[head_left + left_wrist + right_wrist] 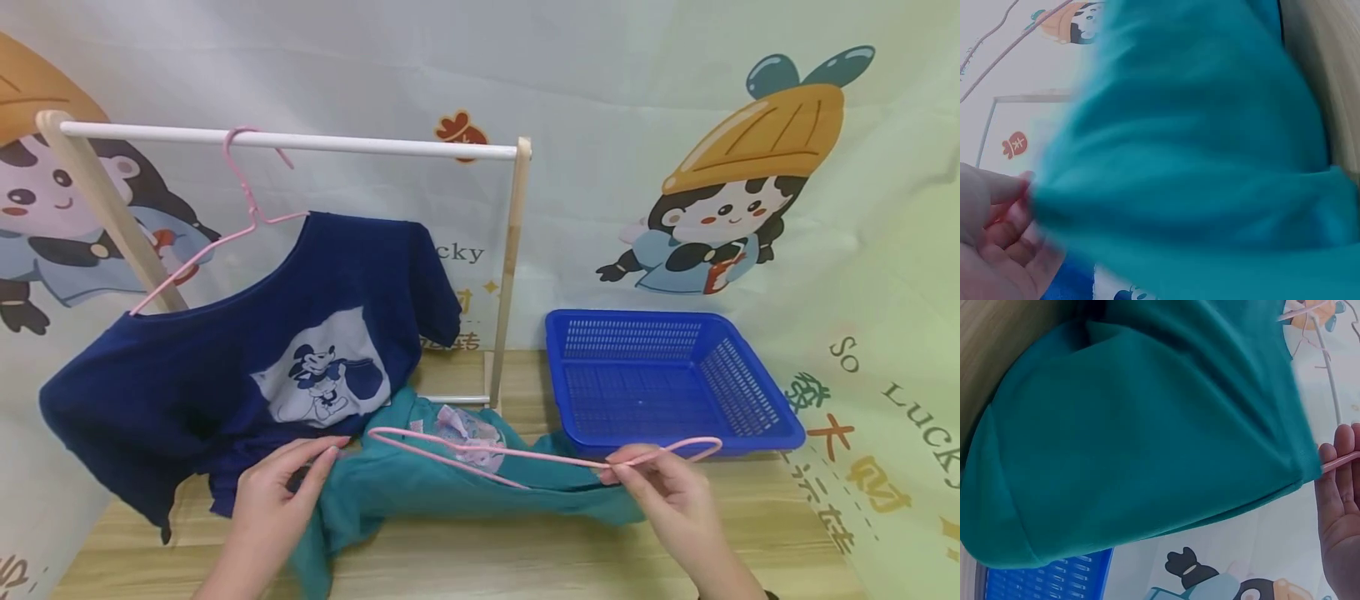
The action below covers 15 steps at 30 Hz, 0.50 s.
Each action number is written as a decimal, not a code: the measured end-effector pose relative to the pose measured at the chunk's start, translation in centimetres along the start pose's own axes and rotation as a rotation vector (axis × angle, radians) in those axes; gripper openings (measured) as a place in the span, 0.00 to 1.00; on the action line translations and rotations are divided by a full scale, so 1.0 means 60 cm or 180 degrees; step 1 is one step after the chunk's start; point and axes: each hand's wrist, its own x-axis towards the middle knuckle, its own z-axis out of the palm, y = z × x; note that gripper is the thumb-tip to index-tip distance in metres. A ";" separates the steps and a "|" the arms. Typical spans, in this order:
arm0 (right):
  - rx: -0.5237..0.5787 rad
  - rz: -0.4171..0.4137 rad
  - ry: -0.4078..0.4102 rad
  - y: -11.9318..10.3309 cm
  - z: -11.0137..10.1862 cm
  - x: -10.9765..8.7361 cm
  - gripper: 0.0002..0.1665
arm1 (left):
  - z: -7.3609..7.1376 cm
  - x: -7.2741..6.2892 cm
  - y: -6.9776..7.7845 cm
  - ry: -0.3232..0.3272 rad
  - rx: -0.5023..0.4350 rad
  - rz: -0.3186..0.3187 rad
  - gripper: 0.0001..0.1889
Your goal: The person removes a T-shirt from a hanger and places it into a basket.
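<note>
Teal fabric was gathered at near centre, where a printed shirt [465, 504] was held above the wooden tabletop [465, 571]. Its left edge was pinched between the thumb and fingers of the left hand [281, 492]. By the right hand [667, 487], a pink hanger [540, 457] was grasped close to its hook, with the hook turned right and the far end laid across the shirt. One bar was lost to sight at the shirt's edge; how far it had been inserted could not be told.

Only a small fold was secured on the left, so the cloth might well be pulled free by its own weight if the hanger were pushed hard. If the bar were kept aslant, the fabric could be snagged or bunched.

At far left, a navy T-shirt [217, 367] was hung unevenly from a second pink hanger [252, 212] on the white rail [375, 143]. With the teal cloth so near, it could be knocked loose by a wide sweep. The blue basket [637, 315] was placed at right.
</note>
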 end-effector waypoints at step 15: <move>-0.0087 0.0007 -0.0219 0.010 0.012 0.000 0.15 | -0.002 0.003 0.053 -0.0414 -0.0371 0.0416 0.24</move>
